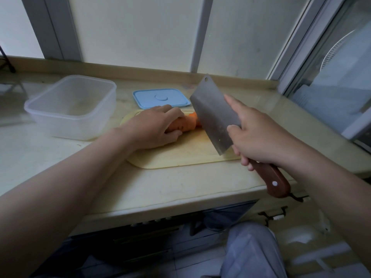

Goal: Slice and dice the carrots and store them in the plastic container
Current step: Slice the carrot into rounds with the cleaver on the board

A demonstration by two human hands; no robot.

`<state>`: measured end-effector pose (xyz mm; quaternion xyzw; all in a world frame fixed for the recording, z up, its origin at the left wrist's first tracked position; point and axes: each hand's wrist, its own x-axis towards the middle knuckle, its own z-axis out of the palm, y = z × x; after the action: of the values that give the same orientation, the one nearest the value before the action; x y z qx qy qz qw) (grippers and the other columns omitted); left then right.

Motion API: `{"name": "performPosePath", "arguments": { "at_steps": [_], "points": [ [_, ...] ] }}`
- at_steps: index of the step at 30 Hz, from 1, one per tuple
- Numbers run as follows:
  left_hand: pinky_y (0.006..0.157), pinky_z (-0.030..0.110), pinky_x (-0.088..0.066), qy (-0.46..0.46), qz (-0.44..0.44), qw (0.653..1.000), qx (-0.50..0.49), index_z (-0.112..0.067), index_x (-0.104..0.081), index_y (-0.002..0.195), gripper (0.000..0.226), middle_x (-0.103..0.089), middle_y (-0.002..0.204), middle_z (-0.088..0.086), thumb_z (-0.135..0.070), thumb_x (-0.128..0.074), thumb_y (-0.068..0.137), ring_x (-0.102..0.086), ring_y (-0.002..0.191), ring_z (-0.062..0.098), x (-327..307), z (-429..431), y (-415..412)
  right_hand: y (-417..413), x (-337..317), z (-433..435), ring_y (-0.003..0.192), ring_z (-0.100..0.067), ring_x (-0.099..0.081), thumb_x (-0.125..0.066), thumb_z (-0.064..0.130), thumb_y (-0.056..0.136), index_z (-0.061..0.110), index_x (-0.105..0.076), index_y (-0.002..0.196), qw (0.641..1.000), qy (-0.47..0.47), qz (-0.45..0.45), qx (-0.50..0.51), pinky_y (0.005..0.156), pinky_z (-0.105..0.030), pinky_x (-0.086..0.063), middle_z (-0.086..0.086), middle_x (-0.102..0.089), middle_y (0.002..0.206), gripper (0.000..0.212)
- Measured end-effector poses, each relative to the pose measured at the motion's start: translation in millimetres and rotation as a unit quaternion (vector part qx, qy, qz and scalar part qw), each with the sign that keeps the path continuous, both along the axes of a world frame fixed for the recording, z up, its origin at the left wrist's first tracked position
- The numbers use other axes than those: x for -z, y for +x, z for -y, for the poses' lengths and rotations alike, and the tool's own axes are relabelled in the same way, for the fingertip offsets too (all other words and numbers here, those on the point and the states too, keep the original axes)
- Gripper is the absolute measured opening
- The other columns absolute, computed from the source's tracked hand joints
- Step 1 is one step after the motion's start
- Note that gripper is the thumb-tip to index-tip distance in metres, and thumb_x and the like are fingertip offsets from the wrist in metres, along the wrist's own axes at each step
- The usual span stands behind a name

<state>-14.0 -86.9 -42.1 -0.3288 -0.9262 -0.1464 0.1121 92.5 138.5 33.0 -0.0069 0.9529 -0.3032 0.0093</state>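
Carrot (188, 123): on board (180, 157), under the left hand (154, 127), just left of the cleaver (212, 115).
Axis: runs from left hand toward right hand (259, 135); free end points at the blade.
Left hand: curled over the carrot, pinning it; the nearer hand.
Right hand: grips cleaver handle, forefinger along the blade; blade crosswise to carrot.
Container (70, 109): outboard of left hand, no carrot inside.
Next (judgement): chop across the axis, clear of the left fingertips.
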Motion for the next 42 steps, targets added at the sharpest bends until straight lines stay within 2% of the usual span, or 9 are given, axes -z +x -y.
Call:
{"name": "performPosePath", "arguments": {
  "at_steps": [5, 12, 18, 22, 31, 35, 42],
  "points": [
    [0.086, 0.034, -0.042, 0.001, -0.004, 1.0, -0.004, -0.022, -0.046, 0.137, 0.05, -0.055, 0.125, 0.006, -0.04, -0.06, 0.092, -0.053, 0.113, 0.027, 0.3, -0.3, -0.2, 1.9, 1.5, -2.4, 0.043, -0.016, -0.062, -0.038, 0.015, 0.107, 0.056, -0.006, 0.16, 1.0, 0.006, 0.013, -0.012, 0.044, -0.031, -0.053, -0.003, -0.057, 0.086, 0.074],
    [0.086, 0.037, -0.045, 0.003, -0.013, 1.0, -0.001, -0.02, -0.049, 0.134, 0.047, -0.056, 0.125, 0.008, -0.038, -0.061, 0.092, -0.054, 0.11, 0.029, 0.4, -0.1, 0.1, 4.5, 0.6, -2.4, 0.045, -0.021, -0.064, -0.039, 0.015, 0.107, 0.056, -0.008, 0.16, 0.999, 0.012, 0.03, -0.013, 0.044, -0.032, -0.054, -0.014, -0.069, 0.072, 0.074],
    [0.087, 0.037, -0.045, 0.001, -0.008, 1.0, -0.004, -0.021, -0.048, 0.134, 0.047, -0.055, 0.126, 0.008, -0.039, -0.06, 0.092, -0.053, 0.112, 0.03, 0.5, -1.0, -0.5, 8.3, -10.7, -8.3, 0.04, -0.018, -0.058, -0.038, 0.011, 0.106, 0.058, -0.007, 0.159, 0.998, 0.004, 0.067, -0.014, 0.042, -0.03, -0.051, -0.012, -0.064, 0.062, 0.077],
    [0.086, 0.039, -0.045, -0.004, -0.007, 1.0, 0.0, -0.02, -0.047, 0.133, 0.045, -0.054, 0.125, 0.008, -0.038, -0.058, 0.093, -0.052, 0.111, 0.029, 0.6, -1.2, -2.5, -2.7, -23.0, -5.1, 0.039, -0.018, -0.057, -0.038, 0.008, 0.106, 0.055, -0.001, 0.16, 0.994, 0.046, 0.093, -0.028, 0.042, -0.031, -0.051, -0.008, -0.062, 0.054, 0.081],
    [0.085, 0.038, -0.045, -0.007, 0.009, 1.0, -0.006, -0.019, -0.046, 0.131, 0.043, -0.055, 0.125, 0.007, -0.039, -0.056, 0.094, -0.053, 0.11, 0.029, -0.4, -1.3, -3.8, -23.5, -20.0, 15.3, 0.04, -0.02, -0.059, -0.038, 0.004, 0.103, 0.053, 0.004, 0.16, 0.988, 0.102, 0.117, -0.025, 0.045, -0.033, -0.054, -0.012, -0.064, 0.056, 0.086],
    [0.082, 0.035, -0.042, -0.007, 0.011, 1.0, -0.01, -0.019, -0.047, 0.132, 0.043, -0.055, 0.126, 0.008, -0.038, -0.057, 0.094, -0.054, 0.11, 0.029, -2.7, -2.3, -0.3, -24.3, -20.6, 17.0, 0.05, -0.029, -0.064, -0.037, 0.003, 0.101, 0.051, 0.003, 0.161, 0.985, 0.116, 0.121, -0.027, 0.049, -0.041, -0.06, -0.019, -0.07, 0.067, 0.087],
    [0.077, 0.031, -0.035, 0.0, 0.017, 1.0, -0.026, -0.018, -0.05, 0.129, 0.04, -0.058, 0.124, 0.008, -0.035, -0.059, 0.093, -0.056, 0.108, 0.031, -3.6, -3.2, 3.9, -27.2, -22.0, 16.2, 0.053, -0.029, -0.059, -0.032, 0.001, 0.098, 0.053, -0.001, 0.161, 0.987, 0.099, 0.124, -0.033, 0.049, -0.036, -0.054, -0.021, -0.066, 0.068, 0.087]
  ]
}}
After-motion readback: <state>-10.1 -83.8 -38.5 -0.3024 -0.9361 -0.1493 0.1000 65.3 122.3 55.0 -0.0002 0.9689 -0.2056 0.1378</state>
